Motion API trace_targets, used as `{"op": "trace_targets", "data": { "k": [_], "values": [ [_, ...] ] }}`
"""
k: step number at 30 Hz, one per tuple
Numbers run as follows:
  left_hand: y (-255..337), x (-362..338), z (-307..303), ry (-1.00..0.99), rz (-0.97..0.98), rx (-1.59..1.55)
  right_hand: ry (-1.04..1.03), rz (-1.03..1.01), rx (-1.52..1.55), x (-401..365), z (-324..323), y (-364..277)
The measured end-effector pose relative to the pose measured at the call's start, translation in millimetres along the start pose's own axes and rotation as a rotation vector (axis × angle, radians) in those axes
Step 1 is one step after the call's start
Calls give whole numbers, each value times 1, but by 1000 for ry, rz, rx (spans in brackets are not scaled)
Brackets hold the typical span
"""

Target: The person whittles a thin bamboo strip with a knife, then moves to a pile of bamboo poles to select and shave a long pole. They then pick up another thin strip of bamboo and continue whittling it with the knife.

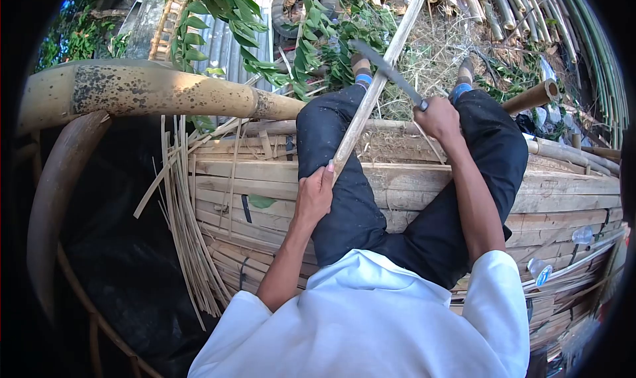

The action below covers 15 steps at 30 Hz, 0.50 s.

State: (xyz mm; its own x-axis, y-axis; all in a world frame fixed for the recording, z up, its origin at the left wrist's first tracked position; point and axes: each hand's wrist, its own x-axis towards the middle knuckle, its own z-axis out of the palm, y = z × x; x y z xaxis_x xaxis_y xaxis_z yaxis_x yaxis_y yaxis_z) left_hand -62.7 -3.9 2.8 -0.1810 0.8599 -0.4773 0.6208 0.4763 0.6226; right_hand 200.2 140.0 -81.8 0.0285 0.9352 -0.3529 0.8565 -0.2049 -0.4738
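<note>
My left hand point(314, 194) is wrapped around the lower end of a long, pale bamboo strip point(355, 127), thumb along its top. The strip slants up and away to the right, past my left knee. In my right hand point(438, 118) is the handle of a machete point(403, 82), gripped in a fist above my right thigh. Its grey blade points up and left and crosses the strip partway along. Both legs, in dark trousers, are spread to either side of the far part of the strip.
I sit on a bamboo slat platform point(411, 184). Thin split strips point(182, 225) lie bundled at its left, below a thick bamboo rail point(179, 92). Plastic cups point(540, 270) sit at right. Ahead are leafy branches point(232, 27), shavings point(430, 63), a tyre point(283, 17) and bamboo poles point(583, 40).
</note>
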Motion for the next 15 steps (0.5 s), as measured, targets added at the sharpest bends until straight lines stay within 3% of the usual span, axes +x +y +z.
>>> {"op": "trace_targets", "data": {
  "k": [1,3,8,13,15],
  "values": [
    [-16,-4,0,30,70,20,20,205,215,21,-10,27],
    [-16,-8,-4,54,150,51,84,233,230,20,-28,32],
    [17,0,11,70,3,-19,-63,-145,147,-23,5,-18],
    [16,-1,12,116,22,85,-208,-474,50,-55,27,-48],
    [15,0,13,105,20,104,-207,-516,47,-57,26,-51]
  ]
}}
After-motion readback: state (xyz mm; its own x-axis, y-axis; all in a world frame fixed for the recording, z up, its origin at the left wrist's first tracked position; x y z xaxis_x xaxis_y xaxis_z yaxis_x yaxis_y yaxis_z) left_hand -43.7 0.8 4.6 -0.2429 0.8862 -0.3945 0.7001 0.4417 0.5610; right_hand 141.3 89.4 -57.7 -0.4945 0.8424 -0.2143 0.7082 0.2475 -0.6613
